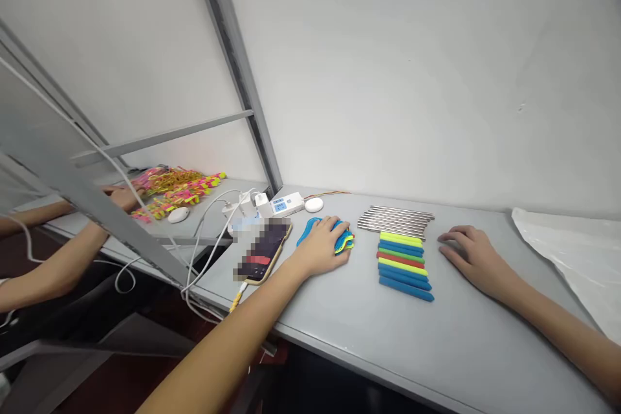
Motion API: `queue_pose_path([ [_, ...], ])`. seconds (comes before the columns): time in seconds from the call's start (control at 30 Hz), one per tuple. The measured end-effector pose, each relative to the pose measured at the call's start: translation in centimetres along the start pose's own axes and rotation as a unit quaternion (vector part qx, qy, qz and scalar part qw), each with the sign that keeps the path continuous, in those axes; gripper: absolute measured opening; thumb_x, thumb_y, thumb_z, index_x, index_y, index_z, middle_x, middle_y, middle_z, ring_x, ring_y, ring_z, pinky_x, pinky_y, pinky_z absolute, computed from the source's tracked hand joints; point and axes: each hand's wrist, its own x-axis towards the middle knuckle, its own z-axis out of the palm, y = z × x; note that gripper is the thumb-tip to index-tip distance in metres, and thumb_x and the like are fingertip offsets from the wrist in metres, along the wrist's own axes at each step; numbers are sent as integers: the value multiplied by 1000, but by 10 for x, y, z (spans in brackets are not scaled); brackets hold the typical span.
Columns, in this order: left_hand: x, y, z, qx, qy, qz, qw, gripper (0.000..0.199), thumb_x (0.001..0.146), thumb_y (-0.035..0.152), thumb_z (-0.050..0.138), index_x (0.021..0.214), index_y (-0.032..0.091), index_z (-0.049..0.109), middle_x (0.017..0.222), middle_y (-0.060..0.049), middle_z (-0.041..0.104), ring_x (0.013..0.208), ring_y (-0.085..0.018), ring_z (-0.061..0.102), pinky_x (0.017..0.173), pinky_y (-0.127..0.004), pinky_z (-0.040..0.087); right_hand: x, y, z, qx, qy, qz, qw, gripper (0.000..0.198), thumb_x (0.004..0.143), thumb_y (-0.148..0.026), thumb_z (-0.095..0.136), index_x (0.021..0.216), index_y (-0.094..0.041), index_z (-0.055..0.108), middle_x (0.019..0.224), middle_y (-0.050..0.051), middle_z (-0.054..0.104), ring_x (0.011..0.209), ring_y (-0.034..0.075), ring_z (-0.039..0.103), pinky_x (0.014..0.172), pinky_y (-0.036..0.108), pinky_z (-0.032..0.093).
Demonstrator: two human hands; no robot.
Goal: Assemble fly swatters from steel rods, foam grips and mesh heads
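1. The blue and yellow-green pieces point(306, 230) lie near the middle of the frame, on the grey worktop point(359, 317), partly hidden by a hand. They look thin, light and bendy, so a pinch at the uncovered edge would probably suit them; their material cannot be told.
2. The left hand point(321, 246) reaches up from the bottom of the frame, palm down, fingers curved over these pieces. Whether its grip has closed on them or only rests there cannot be told.
3. Right of centre, the metal rods point(395, 221) lie side by side. They appear stiff, smooth and apt to roll; taking one near mid-length seems steadiest.
4. Just below the rods, the coloured sticks point(402, 265) form a column, their right ends tapered. They seem light and matt, easily lifted across the middle.
5. The right hand point(478, 262), at the right of the frame, rests low with fingers loosely bent and thumb apart; its grip is relaxed and holds nothing visible.
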Motion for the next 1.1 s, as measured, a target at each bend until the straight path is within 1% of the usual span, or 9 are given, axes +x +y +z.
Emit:
queue_pose_path([
  [0.13, 27, -2, 9, -3, 8, 26, 1000, 52, 79, 35, 58, 128, 22, 48, 122, -10, 52, 114, -28, 48, 99, -44, 38, 1, -5, -3, 9, -5, 4, 1000, 34, 90, -50, 44, 106, -26, 62, 117, 9, 52, 111, 30, 49, 93, 48, 45],
  [0.3, 47, -11, 16, -7, 18, 23, 1000, 52, 79, 35, 58, 128, 23, 49, 122, -10, 52, 114, -28, 48, 100, -44, 37, 2, -11, -7, 17, -5, 8, 1000, 33, 90, -50, 44, 105, -27, 63, 115, 9, 54, 111, 30, 50, 91, 48, 46],
  [0.63, 48, -25, 12, -17, 15, 1, 1000, 45, 81, 34, 57, 125, 25, 50, 121, -8, 53, 111, -27, 51, 99, -43, 39, 4, -20, -13, 25, -41, 41, 998, 29, 92, -48, 43, 107, -29, 58, 117, 8, 54, 110, 28, 50, 91, 48, 45],
  [0.7, 48, -27, 13, -15, 12, -3, 1000, 45, 81, 36, 56, 125, 26, 50, 124, -9, 52, 114, -28, 50, 101, -44, 38, 5, -22, -15, 26, -48, 45, 997, 29, 93, -47, 42, 107, -29, 58, 117, 8, 54, 110, 28, 50, 91, 48, 45],
  [0.87, 47, -32, 12, -1, 6, -9, 1000, 64, 79, 48, 60, 135, 24, 41, 144, -13, 39, 133, -33, 35, 109, -51, 28, 5, -25, -17, 35, -52, 47, 997, 28, 93, -46, 42, 109, -29, 57, 117, 9, 53, 109, 28, 51, 92, 48, 44],
  [0.93, 47, -29, 7, 4, 15, 2, 1000, 68, 78, 53, 60, 136, 23, 40, 147, -13, 36, 137, -33, 30, 112, -54, 21, 5, -25, -17, 35, -51, 47, 997, 27, 93, -45, 42, 109, -29, 57, 117, 8, 53, 109, 27, 50, 93, 47, 44],
  [1.0, 47, -21, 2, 3, 42, 28, 999, 64, 81, 53, 57, 134, 22, 42, 147, -14, 38, 136, -33, 31, 113, -56, 15, 5, -25, -17, 34, -50, 45, 997, 26, 93, -44, 42, 109, -29, 57, 117, 8, 53, 109, 27, 50, 93, 47, 44],
  [1.07, 46, -7, -1, -15, 85, 71, 994, 51, 85, 44, 54, 129, 21, 46, 140, -13, 46, 130, -30, 40, 113, -55, 16, 6, -24, -16, 33, -48, 39, 998, 26, 93, -43, 43, 109, -28, 57, 117, 8, 53, 109, 26, 50, 93, 47, 44],
  [1.1, 44, 3, -1, -34, 103, 96, 989, 43, 87, 38, 53, 125, 21, 48, 134, -12, 52, 125, -28, 45, 112, -53, 21, 6, -23, -16, 33, -46, 35, 998, 25, 94, -43, 43, 109, -28, 57, 116, 8, 53, 109, 26, 50, 93, 47, 44],
])
